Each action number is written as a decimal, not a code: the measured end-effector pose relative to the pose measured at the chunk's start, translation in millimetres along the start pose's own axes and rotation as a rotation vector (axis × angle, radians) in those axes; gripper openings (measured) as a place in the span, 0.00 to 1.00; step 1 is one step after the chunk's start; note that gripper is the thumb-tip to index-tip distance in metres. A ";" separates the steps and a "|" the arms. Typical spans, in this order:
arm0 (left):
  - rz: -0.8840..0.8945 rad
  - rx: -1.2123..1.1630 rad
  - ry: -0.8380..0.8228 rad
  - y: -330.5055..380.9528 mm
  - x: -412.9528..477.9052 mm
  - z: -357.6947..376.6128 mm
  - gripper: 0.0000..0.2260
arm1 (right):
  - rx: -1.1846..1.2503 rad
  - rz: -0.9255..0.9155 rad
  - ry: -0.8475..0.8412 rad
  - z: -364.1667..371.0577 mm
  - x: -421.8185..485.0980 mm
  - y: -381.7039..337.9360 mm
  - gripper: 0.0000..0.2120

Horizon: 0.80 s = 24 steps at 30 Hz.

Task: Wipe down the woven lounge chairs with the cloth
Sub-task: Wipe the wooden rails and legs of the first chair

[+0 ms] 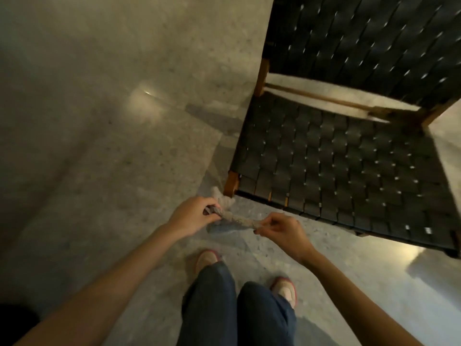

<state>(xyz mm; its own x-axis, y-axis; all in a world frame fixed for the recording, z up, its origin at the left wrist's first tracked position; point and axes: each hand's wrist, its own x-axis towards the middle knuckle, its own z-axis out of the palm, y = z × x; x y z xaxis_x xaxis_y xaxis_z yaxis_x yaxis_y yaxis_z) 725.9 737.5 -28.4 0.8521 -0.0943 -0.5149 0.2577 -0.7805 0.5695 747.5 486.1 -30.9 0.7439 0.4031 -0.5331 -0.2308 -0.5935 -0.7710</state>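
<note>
Beige cloth (237, 220) is stretched twisted between our hands, left hand (193, 216) gripping one end, right hand (280, 231) pinching the other, above the floor (99, 121) near the front corner of the woven lounge chair (336, 166), so we judge wiping not yet begun.

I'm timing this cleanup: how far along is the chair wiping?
Done: nothing that shows; the woven seat and back give no sign of wiping either way. In hand: the cloth, twisted into a roll, is gripped by the left hand and pinched by the right hand, in front of the seat, not on it. Left: apparently seat, back and wooden frame.
</note>
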 end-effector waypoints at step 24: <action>0.343 0.383 0.381 134.2 -45.8 -360.1 0.08 | -0.416 -0.052 0.587 -116.1 -36.6 -324.5 0.06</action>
<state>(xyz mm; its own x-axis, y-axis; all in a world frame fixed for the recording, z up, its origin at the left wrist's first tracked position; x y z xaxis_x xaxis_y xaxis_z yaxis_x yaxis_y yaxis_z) 885.6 859.6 302.4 0.9775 -0.2070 -0.0400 -0.1796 -0.9171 0.3560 868.0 583.1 279.3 0.9887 0.0667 -0.1342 -0.0151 -0.8470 -0.5314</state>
